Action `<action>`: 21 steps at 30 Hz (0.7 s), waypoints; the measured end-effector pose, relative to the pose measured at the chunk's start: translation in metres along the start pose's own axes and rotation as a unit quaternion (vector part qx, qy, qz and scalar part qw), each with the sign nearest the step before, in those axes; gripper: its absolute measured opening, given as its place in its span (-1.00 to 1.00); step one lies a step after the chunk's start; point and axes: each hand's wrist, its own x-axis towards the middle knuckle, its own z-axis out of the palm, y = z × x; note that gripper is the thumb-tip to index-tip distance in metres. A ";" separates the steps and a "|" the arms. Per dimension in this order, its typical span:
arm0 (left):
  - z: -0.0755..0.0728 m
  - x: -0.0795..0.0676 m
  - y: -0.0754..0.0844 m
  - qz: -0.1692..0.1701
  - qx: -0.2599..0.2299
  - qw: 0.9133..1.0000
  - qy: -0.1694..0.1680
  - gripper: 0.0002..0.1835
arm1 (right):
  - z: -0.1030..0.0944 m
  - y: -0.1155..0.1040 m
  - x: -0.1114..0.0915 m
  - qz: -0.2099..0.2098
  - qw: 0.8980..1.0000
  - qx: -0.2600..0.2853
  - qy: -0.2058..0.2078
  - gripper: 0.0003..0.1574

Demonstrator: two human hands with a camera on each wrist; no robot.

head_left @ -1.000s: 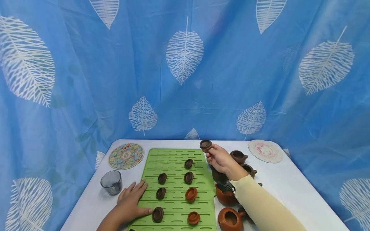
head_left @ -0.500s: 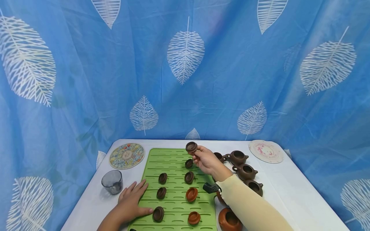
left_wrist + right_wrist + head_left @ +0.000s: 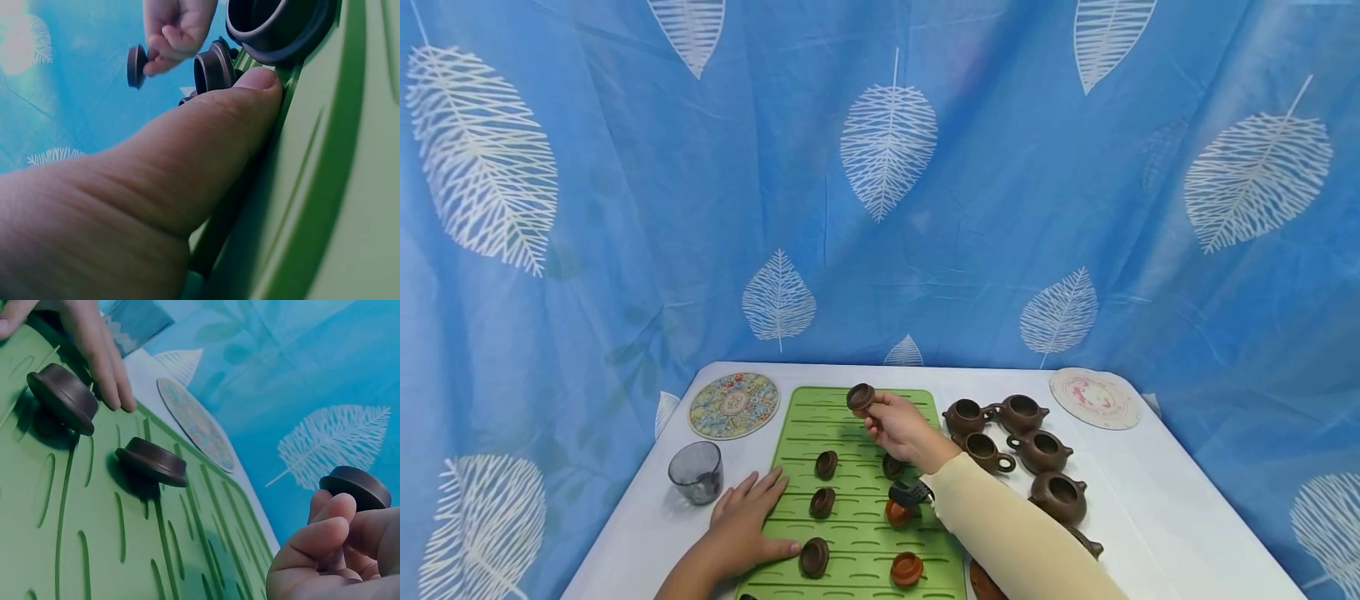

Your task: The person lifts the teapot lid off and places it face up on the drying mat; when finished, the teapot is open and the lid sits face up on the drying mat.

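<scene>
My right hand pinches a dark brown teapot lid by its knob, underside up, above the far part of the green mat. The right wrist view shows that lid in side profile over the curled fingers. On the mat's left edge rests my left hand, fingers spread, the thumb's tip right at a brown lid. Two more brown lids lie beyond it in the same column. In the right column an orange-red lid shows fully; others are partly hidden by my right arm.
Several brown teapots without lids stand right of the mat, some behind my right sleeve. A grey glass cup and a patterned round coaster are on the left; a pale round coaster lies at the back right.
My right hand has carried the brown lid leftward from beside the teapots to over the mat's far part. My left hand has stayed at the mat's left edge.
</scene>
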 end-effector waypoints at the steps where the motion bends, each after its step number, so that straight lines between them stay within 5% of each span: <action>1: 0.001 0.000 -0.001 -0.002 -0.001 1.000 0.002 0.21 | 0.002 0.001 0.002 0.002 1.000 0.000 0.002 -0.63; 13: -0.002 -0.002 0.000 0.001 -0.010 1.000 -0.003 0.23 | 0.033 0.023 0.018 0.050 0.997 -0.050 0.042 -0.61; 21: -0.002 -0.001 0.002 -0.001 -0.005 1.000 -0.011 0.22 | 0.039 0.031 0.018 0.041 0.992 -0.110 0.044 -0.65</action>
